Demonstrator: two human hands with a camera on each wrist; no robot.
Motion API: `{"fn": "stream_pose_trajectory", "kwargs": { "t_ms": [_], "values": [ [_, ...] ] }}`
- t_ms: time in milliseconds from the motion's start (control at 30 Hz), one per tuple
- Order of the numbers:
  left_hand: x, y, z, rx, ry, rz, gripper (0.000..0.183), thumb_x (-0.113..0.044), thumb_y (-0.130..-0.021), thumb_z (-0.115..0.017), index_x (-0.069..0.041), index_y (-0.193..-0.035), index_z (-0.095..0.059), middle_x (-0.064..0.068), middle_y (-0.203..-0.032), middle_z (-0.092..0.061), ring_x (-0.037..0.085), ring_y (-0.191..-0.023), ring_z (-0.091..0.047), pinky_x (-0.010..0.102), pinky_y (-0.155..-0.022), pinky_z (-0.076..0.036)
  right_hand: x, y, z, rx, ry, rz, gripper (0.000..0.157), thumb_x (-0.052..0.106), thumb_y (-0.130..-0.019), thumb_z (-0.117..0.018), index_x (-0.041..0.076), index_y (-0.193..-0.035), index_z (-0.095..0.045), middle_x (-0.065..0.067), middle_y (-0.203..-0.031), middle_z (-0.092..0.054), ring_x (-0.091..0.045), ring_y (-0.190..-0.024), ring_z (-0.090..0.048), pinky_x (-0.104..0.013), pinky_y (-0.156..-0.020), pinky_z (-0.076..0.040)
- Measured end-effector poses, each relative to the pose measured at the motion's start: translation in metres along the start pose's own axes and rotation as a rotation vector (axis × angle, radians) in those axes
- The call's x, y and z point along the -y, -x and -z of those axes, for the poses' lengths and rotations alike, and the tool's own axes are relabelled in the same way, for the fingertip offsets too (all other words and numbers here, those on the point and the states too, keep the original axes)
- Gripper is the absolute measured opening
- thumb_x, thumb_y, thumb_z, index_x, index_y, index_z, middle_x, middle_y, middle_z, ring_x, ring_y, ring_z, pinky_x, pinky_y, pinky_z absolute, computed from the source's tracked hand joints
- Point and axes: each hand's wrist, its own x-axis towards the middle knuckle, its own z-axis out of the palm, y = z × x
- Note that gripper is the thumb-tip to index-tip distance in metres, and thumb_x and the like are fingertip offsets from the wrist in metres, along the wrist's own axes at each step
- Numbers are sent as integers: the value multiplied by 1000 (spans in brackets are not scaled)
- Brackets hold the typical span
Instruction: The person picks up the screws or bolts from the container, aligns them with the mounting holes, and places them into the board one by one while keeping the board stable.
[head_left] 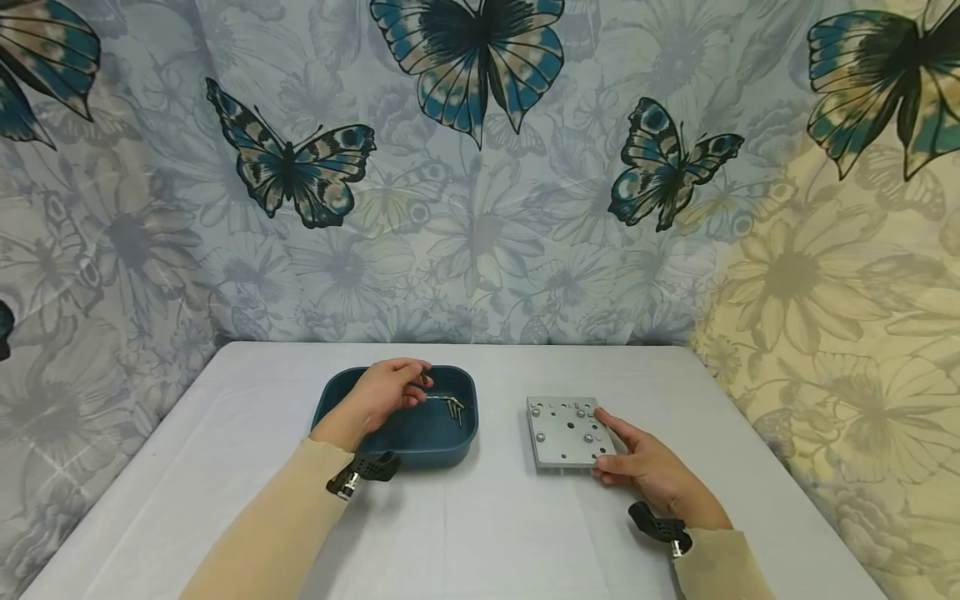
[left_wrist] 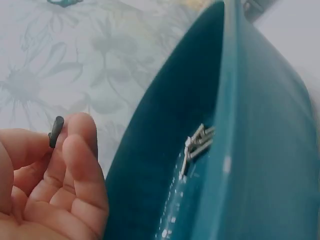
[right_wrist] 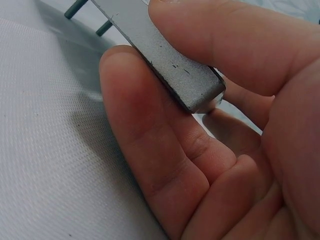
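Observation:
My left hand (head_left: 392, 390) is over the blue bin, pinching a short dark screw (left_wrist: 56, 131) between thumb and fingertips; most of its length hides behind the fingers. Inside the bin (head_left: 427, 458), several screws (head_left: 454, 408) lie in a loose bunch near the right wall. With my right hand (head_left: 647, 467) I grip a silver metal plate (head_left: 558, 425) by its right edge, thumb on one face and fingers beneath. Rows of holes mark the plate, and several screw heads (head_left: 540, 437) show on top. Screw shanks (right_wrist: 103, 28) stick out below its underside in the right wrist view.
A white cloth (head_left: 487, 542) covers the table. Behind it hangs a backdrop (head_left: 480, 250) printed with butterflies and flowers. Each wrist carries a black strap with a small camera mount.

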Motion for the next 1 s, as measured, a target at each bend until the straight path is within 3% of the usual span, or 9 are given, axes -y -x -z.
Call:
{"fn": "stream_pose_trajectory", "kwargs": {
  "t_ms": [167,333,567,767,1000],
  "values": [
    [-1,-2,-8,37,86,-41,32,-6,-104,-52,10,-131,-57,17,-106,-66,19,-87,-68,31,-81,-56,0,1,0,0,-1,-1,95,-3,-86,-75,11,-160,-18,-27,-153,-23,-30,-90,-68,-35,-75,-58],
    [-6,1,-20,84,104,-73,31,2,-100,-57,10,-130,-59,24,-114,-65,22,-92,-69,34,-85,-55,0,1,0,-3,4,-7,96,-1,-85,-76,12,-160,-19,-27,-153,-23,-29,-91,-68,-35,-75,-58],
    [-13,1,-45,128,101,-111,26,5,-96,-61,9,-121,-65,24,-110,-67,25,-90,-70,31,-79,-57,1,-1,1,-2,13,-4,95,-1,-86,-76,14,-160,-19,-28,-151,-26,-29,-90,-68,-36,-75,-58],
    [-15,5,-71,199,79,-132,24,3,-95,-63,7,-119,-67,15,-106,-70,24,-91,-70,33,-81,-56,2,-1,0,-4,10,-2,95,-2,-86,-76,12,-160,-19,-28,-152,-25,-30,-90,-68,-36,-75,-58],
    [-11,11,-105,243,-31,-172,17,1,-94,-66,1,-110,-73,15,-106,-70,23,-90,-70,33,-80,-57,3,-4,-5,-16,48,13,95,0,-83,-79,10,-159,-23,-24,-157,-19,-31,-88,-68,-36,-73,-58]
  ]
}}
